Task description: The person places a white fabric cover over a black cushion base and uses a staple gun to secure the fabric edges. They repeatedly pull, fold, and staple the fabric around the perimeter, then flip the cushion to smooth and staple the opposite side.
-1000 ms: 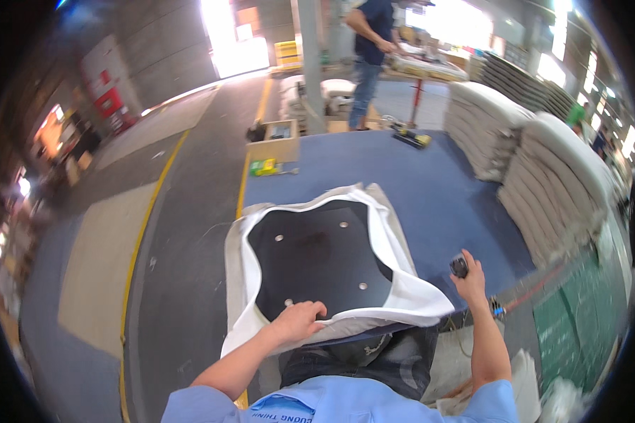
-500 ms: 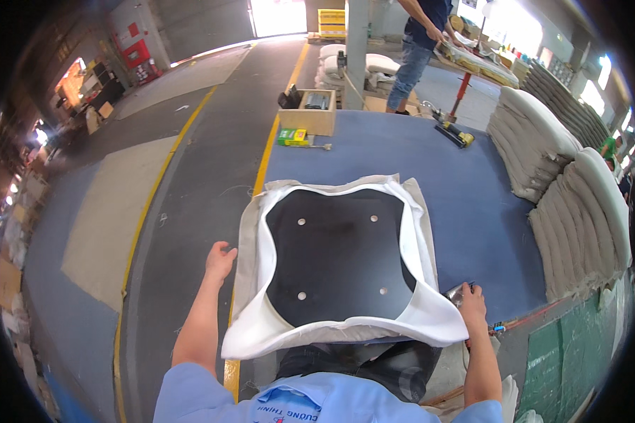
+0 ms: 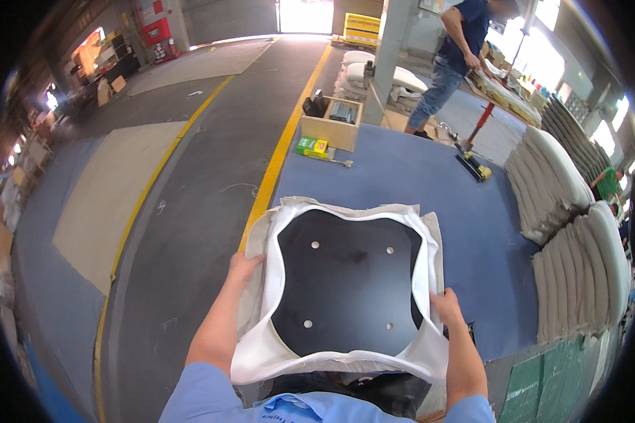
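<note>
In front of me lies a seat cushion, its black board [image 3: 349,285] facing up with several round holes. White padding or lining [image 3: 261,352] curls up around the board, and beige fabric [image 3: 250,299] shows outside it. My left hand [image 3: 247,268] grips the cover's left edge, fingers partly hidden by the fabric. At the right edge, my right hand [image 3: 446,308] grips the cover with its thumb side against the white rim; its other fingers are partly hidden. A dark object beside my right wrist is mostly covered by it.
The blue-grey table [image 3: 480,261] bears a wooden box [image 3: 331,130] of metal pieces, a green-yellow carton [image 3: 312,146] and a black-yellow tool [image 3: 475,168]. Stacked cushions [image 3: 578,275] stand at the right. Beyond the table, a person [image 3: 448,70] works at a stand.
My right hand has let go of the metallic object on the table and taken hold of the cover's right edge. My left hand has come in to grip the left edge.
</note>
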Demonstrator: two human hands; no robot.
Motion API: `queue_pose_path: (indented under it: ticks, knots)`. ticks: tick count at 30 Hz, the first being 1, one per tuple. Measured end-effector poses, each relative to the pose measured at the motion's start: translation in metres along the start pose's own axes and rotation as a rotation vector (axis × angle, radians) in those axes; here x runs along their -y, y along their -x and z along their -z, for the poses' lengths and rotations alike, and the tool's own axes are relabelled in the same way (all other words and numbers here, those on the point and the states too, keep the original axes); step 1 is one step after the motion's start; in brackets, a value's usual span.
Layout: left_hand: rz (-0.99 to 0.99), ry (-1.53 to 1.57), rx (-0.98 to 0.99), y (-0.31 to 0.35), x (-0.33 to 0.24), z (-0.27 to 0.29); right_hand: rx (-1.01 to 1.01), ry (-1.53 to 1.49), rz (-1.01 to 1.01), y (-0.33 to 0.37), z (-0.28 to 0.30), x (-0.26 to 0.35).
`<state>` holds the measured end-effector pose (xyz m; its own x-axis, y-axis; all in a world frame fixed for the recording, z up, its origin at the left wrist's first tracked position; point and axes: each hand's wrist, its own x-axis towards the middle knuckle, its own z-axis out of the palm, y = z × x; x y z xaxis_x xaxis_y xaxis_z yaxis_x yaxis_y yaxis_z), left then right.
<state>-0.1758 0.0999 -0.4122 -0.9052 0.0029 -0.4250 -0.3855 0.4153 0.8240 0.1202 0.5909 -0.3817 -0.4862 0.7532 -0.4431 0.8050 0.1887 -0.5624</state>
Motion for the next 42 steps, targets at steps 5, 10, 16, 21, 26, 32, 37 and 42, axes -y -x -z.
queue_pose_path:
  ticks: [5, 10, 16, 21, 26, 32, 37, 42]
  knots:
    - [-0.032, -0.036, -0.115, 0.020, 0.005, -0.020, 0.002, -0.112, 0.068, 0.012, -0.034, 0.003]
    - [-0.171, 0.009, -0.182, 0.020, -0.033, -0.029, -0.154, -0.033, 0.225, 0.036, -0.031, -0.022]
    - [-0.702, -0.446, -0.320, 0.025, -0.205, 0.073, 0.128, -0.495, 0.221, 0.119, -0.127, -0.015]
    - [-0.951, -0.338, -0.094, 0.138, -0.348, 0.063, 0.568, -0.391, 0.188, 0.162, -0.132, 0.021]
    - [-1.145, -0.365, -0.044, 0.238, -0.333, 0.006, 0.744, -0.244, 0.604, 0.204, -0.039, 0.072]
    - [-1.241, -0.345, 0.001, 0.327, -0.322, -0.016, 0.805, -0.952, 0.935, 0.301, 0.105, 0.153]
    - [-1.317, -0.246, 0.022, 0.347, -0.310, -0.026, 0.765, -1.216, 0.732, 0.314, 0.145, 0.191]
    - [-1.302, -0.279, 0.052, 0.368, -0.302, -0.025, 0.807, -1.148, 0.589, 0.297, 0.152, 0.205]
